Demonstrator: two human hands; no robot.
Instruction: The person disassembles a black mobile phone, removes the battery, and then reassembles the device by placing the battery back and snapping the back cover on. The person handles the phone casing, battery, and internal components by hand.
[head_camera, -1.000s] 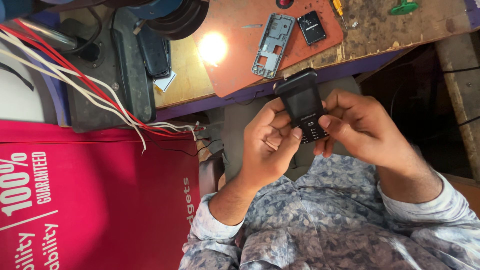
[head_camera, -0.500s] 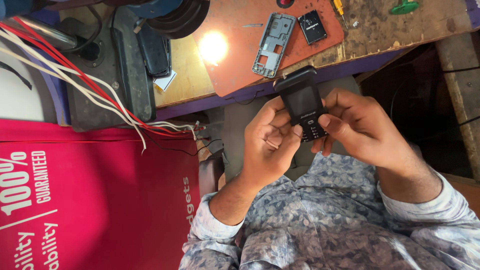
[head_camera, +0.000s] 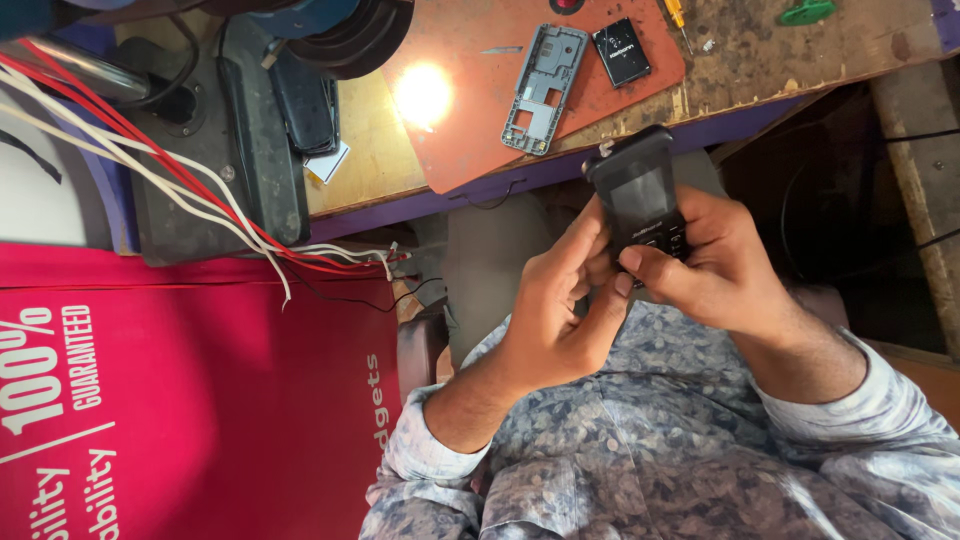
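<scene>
just below the workbench edge, both hands close around a black keypad phone: the left hand curls on its lower left side, the right hand wraps its right side, thumb on the keys. on the orange mat lie a grey phone frame and a black battery.

1. The phone is a small black bar handset with a dark, unlit screen above a keypad.
2. It is held in the air just below the bench edge, face up towards the camera.
3. Its top end points away from the person and tilts slightly left.
4. The keypad end is partly hidden by fingers; the upper half shows clearly.
</scene>
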